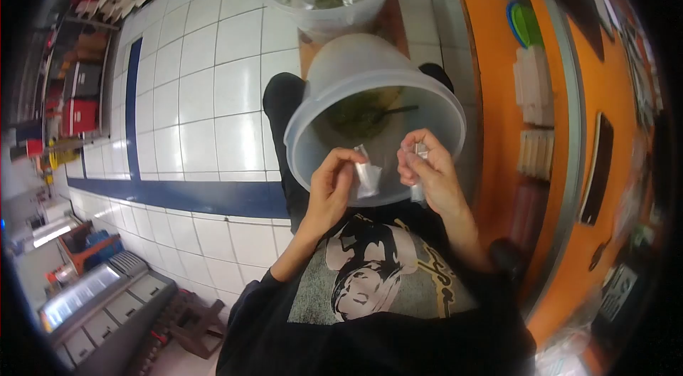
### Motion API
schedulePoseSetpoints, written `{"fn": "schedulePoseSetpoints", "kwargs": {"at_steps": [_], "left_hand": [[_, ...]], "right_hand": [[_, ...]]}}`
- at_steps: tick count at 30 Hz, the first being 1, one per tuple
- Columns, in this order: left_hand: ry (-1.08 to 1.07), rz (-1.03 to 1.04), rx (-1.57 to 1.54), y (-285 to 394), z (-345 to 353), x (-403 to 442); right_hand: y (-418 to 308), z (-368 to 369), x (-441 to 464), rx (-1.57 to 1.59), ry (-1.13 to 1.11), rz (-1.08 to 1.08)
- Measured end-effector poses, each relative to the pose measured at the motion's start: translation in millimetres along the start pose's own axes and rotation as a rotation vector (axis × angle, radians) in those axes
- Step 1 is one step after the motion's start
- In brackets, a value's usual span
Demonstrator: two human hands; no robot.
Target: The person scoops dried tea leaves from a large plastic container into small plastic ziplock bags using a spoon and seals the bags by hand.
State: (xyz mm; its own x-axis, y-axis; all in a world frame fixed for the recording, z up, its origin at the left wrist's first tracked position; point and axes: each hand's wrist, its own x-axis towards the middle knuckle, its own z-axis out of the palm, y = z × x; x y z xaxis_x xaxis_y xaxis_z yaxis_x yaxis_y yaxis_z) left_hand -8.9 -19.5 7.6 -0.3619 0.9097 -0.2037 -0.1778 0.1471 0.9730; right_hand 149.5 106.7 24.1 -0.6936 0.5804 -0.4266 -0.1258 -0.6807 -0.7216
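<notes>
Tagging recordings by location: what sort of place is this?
Probably a small food shop's work area: a round, translucent plastic tub with something green inside, white square floor tiles, and orange shelving holding white containers.

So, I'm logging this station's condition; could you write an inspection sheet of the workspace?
Surface: white tiled floor with dark blue bands.
Job's things: near tub, tilted mouth towards the person, holds green material and a dark, thin object; far tub holds green leaves and clear packets.
Clutter: white containers on orange shelving.
Hands: left hand holds a small clear bag; right hand holds another.
Cables: nothing seen.
Surroundings: red box on a rack; stool on the floor.
</notes>
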Motion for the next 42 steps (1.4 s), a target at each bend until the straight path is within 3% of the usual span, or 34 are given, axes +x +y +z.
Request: {"fn": "schedulePoseSetpoints", "kwargs": {"at_steps": [2, 4, 5, 7, 8, 9, 11, 12, 15, 18, 42], "left_hand": [[-0.017, -0.019, -0.059, -0.5, -9.6, -14.0], [-0.064, -0.114, -0.442, 10.2, -27.0, -40.2], [-0.113, -0.121, -0.327, 2.5, -48.6, -57.0], [-0.167, -0.081, -0.602, -14.6, -95.4, -80.4], [0.134, -0.192, -0.545, -17.8, -105.3, -93.6], [0.111, -0.231, -0.526, -31.1, -114.2, -102.7], [0.465, -0.580, -0.056, -95.0, -151.1, -135.3], [0.529, -0.755, 0.142, -123.2, -164.8, -156.6], [0.475, -1.058, 0.544, -151.5, -172.9, -230.9], [0.391, -1.095, 0.703, -138.8, -173.7, -250.6], [0.211, -1.151, 0.981, -124.5, -174.0, -270.0]], "right_hand": [[-8.5, -9.9, -22.6, -0.010, -0.022, -0.035], [-13.2, -27.6, -59.8, -0.116, -0.021, -0.089], [-8.0, -38.4, -80.2, -0.249, 0.092, -0.191], [33.5, -68.8, -112.1, -0.553, 0.503, -0.340], [68.8, -94.2, -133.1, -0.621, 0.692, -0.291], [107.8, -120.2, -156.5, -0.691, 0.871, -0.233], [180.2, -149.6, -205.7, -0.736, 1.065, 0.091], [217.2, -162.1, -229.8, -0.725, 1.112, 0.291], [285.8, -165.1, -272.3, -0.637, 1.090, 0.662], [313.3, -161.0, -282.7, -0.561, 1.038, 0.771], [315.9, -177.5, -263.1, -0.521, 0.916, 0.815]]}}
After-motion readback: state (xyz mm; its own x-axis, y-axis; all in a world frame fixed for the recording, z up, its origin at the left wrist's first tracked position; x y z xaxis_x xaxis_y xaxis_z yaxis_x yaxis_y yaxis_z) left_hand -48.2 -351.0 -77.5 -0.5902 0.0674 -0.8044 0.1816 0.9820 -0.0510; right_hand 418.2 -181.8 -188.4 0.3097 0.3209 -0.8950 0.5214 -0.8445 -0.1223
